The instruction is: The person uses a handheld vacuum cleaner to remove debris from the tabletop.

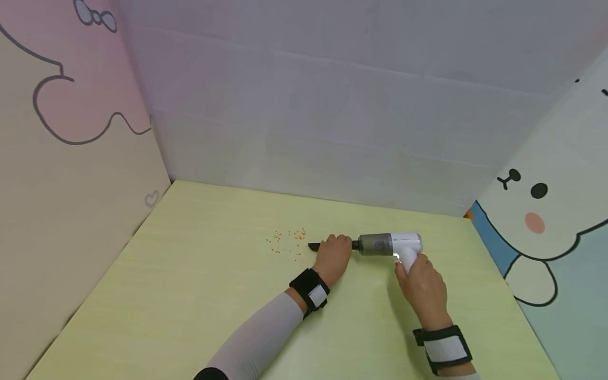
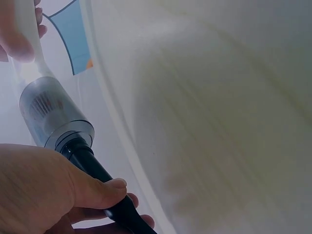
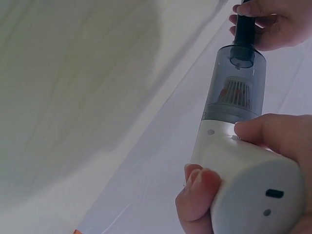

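A small white handheld vacuum (image 1: 389,245) with a smoky clear dust cup (image 3: 235,90) and a black nozzle (image 2: 100,187) lies across the yellow-green tabletop (image 1: 190,295). My left hand (image 1: 333,256) grips the black nozzle, thumb over it in the left wrist view. My right hand (image 1: 424,285) holds the white handle (image 3: 248,175), fingers wrapped round it. The nozzle tip (image 1: 314,246) points left toward a scatter of small orange crumbs (image 1: 287,241) a short way off.
Padded panels wall the table: pink and cream at the left (image 1: 71,158), pale grey at the back (image 1: 332,105), a cartoon animal panel at the right (image 1: 546,221). Both wrists wear black and white straps (image 1: 310,290).
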`<state>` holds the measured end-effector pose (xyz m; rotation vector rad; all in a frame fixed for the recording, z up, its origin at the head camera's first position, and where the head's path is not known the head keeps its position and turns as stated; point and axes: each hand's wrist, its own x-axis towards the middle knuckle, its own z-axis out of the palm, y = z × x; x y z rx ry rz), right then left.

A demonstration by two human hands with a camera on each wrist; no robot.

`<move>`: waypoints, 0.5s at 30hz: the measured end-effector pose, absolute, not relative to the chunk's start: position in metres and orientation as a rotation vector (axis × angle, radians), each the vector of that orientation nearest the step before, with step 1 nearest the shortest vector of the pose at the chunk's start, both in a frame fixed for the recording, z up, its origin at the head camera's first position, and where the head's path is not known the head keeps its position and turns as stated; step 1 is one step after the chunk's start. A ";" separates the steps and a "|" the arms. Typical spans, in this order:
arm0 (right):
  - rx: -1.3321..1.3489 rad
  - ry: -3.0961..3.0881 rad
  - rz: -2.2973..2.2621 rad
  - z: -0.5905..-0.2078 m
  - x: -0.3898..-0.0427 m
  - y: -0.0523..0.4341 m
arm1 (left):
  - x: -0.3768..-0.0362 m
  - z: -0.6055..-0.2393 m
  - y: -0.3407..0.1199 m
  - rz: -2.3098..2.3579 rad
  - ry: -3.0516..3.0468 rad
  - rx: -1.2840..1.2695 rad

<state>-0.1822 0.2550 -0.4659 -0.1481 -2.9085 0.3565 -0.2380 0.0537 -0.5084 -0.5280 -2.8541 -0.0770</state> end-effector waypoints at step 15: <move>-0.174 -2.944 0.357 -0.466 -0.180 0.254 | -0.230 -0.508 0.051 -0.003 -2.823 -0.532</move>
